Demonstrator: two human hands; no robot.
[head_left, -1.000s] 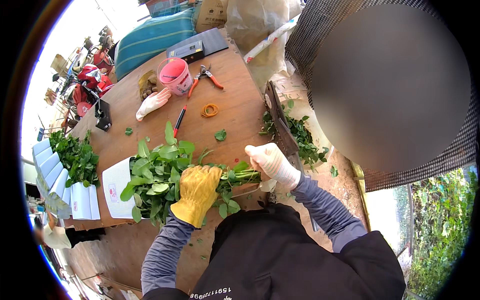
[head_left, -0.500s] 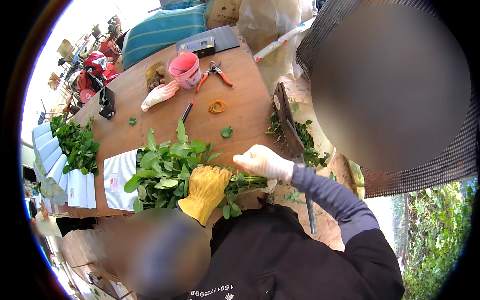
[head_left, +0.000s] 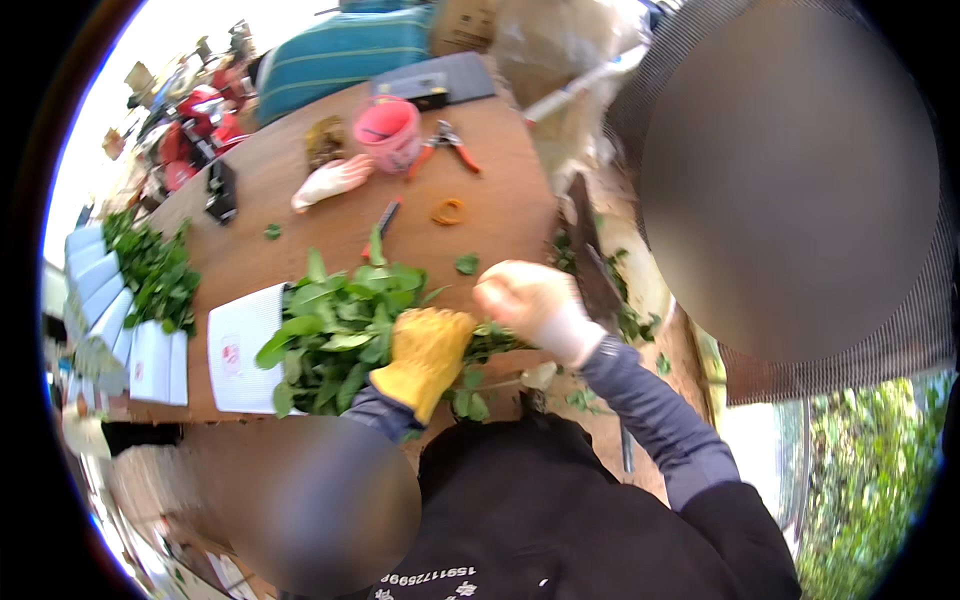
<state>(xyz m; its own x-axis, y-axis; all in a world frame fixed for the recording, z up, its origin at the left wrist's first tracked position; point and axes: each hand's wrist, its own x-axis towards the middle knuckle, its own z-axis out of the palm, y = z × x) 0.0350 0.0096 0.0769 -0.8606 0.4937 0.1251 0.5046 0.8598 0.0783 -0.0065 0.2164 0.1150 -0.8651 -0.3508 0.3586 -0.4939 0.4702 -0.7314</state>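
Careful: your bunch of leafy stems point(head_left: 340, 335) lies at the worktop point(head_left: 300, 215) front edge, your left hand point(head_left: 425, 355) in its yellow glove closing its grip on it, your right hand point(head_left: 530, 305) fisted at the stem ends; a hard tug could strip leaves or drag stems off the edge

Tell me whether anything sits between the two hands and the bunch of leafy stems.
Nothing visible does. The left hand in its yellow glove already grips the bunch of leafy stems, and the right hand in its white glove is closed at the stem end.
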